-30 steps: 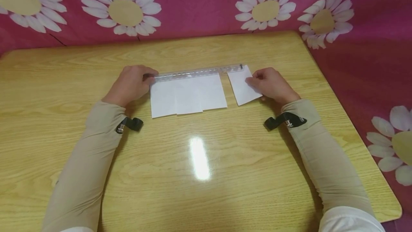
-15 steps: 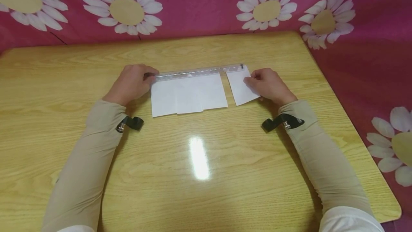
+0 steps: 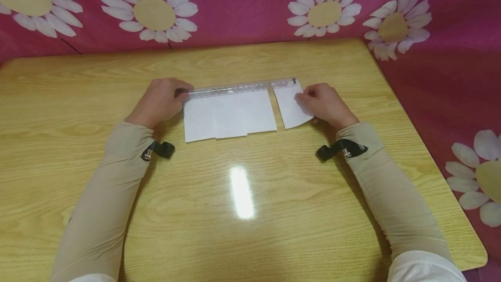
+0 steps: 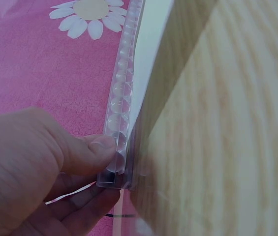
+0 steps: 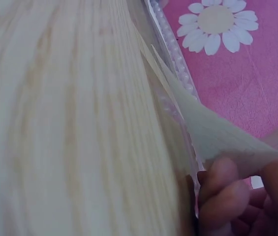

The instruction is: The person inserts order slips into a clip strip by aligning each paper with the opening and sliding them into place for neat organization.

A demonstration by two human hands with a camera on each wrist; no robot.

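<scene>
In the head view, a long clear plastic strip (image 3: 231, 89) with a row of round shapes lies along the top of the white paper pieces (image 3: 230, 114). These sit side by side with stepped lower edges. At the strip's left end my left hand (image 3: 160, 101) pinches it; in the left wrist view the thumb presses on top and the fingers curl beneath. My right hand (image 3: 328, 103) pinches the right side of a separate white paper piece (image 3: 287, 105), its top edge overlapping the strip's right end. In the right wrist view this paper (image 5: 217, 137) is bent up between thumb and fingers.
The wood-grain table (image 3: 188, 216) carries a bright light reflection in front of the paper. Pink cloth (image 3: 242, 8) with white daisies hangs behind the table and along its right side. Black straps (image 3: 158, 149) are worn on both sleeved wrists.
My right hand has moved slightly left with its paper piece, narrowing the gap to the other pieces. The left hand and the strip have stayed nearly still.
</scene>
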